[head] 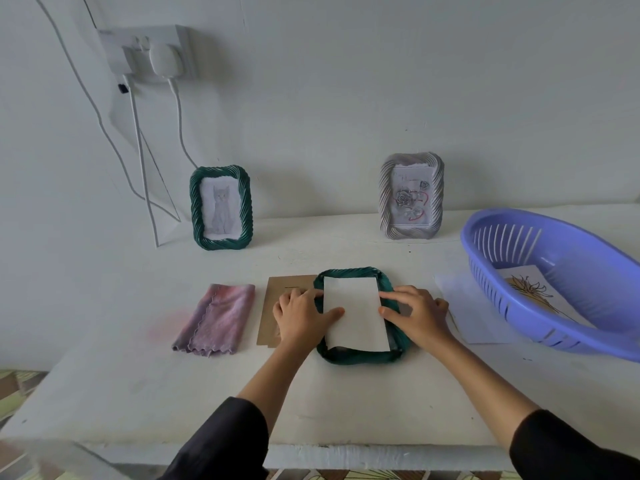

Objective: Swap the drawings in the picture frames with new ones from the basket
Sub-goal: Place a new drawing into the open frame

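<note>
Drawing (355, 311) lies blank side up in the face-down frame (360, 356) on the table (346, 403). Your left hand (301, 315) and right hand (415, 315) press its 2 side edges with flat fingers; seat its corners before the backing (277, 289).

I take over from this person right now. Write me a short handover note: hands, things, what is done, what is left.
Hands: left hand open, fingers on the white sheet's left edge; right hand open, fingertips on its right edge.
The sheet lies on the green frame, face down mid-table. The backing board lies left of it, partly under the left hand. The basket at right holds one drawing.
Done: backing off, sheet laid on.
Left: refit backing, stand frame up. Whether the cat frame and grey frame are swapped, I cannot tell.
</note>
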Demonstrator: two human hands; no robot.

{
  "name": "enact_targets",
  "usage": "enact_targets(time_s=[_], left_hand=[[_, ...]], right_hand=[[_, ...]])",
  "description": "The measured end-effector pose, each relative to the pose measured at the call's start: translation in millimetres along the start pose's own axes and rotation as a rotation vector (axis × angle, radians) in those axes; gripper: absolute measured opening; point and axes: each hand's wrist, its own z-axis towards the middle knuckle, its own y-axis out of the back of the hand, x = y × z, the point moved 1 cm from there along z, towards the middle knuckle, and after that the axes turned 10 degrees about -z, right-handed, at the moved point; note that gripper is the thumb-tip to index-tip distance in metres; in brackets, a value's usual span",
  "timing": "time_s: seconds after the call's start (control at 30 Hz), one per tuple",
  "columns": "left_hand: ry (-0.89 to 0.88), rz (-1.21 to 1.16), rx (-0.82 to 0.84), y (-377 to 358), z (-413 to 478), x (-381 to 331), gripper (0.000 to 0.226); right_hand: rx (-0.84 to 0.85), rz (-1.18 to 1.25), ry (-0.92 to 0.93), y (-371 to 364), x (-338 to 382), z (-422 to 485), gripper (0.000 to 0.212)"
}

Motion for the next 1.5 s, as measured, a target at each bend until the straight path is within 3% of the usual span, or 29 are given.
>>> enact_targets(time_s=[0.3, 0.47, 0.53, 0.67, 0.73, 0.87, 0.97, 1.17, 1.37, 1.5], left_hand=[[0.049, -0.198, -0.061, 5, 5, -4, 0.029], [0.007, -0.623, -0.103, 20, -3, -31, 0.020], [-0.005, -0.763, -0.096, 27, -8, -45, 0.024], [0.005, -0.902, -0.042, 21, -19, -71, 0.035], [0.010, -0.903, 0.029, 8, -25, -84, 0.037], [0.054, -0.806, 0.161, -30, -35, -109, 0.041], [0.066, -0.725, 0.211, -57, -35, -127, 0.045], [0.081, -0.714, 0.220, -85, -12, -155, 0.041], [0.086, -0.660, 0.220, -115, 1, -174, 0.040], [0.080, -0.615, 0.224, -129, 2, -176, 0.040]], right_hand=[[0.006, -0.021, -0.010, -1, -2, 2, 0.027], [0.098, 0.050, -0.082, 14, 8, 4, 0.034], [0.022, 0.097, -0.050, 34, 12, 0, 0.025], [-0.278, -0.023, -0.028, 102, 4, -11, 0.035], [-0.269, -0.167, -0.142, 132, -10, -16, 0.045], [0.066, -0.319, -0.313, 139, -42, -20, 0.054], [0.126, -0.227, -0.259, 135, -57, -13, 0.020], [0.087, -0.141, -0.140, 168, -68, 10, 0.045], [0.174, -0.073, -0.067, 182, -80, 23, 0.048], [0.206, -0.033, -0.036, 177, -81, 23, 0.038]])
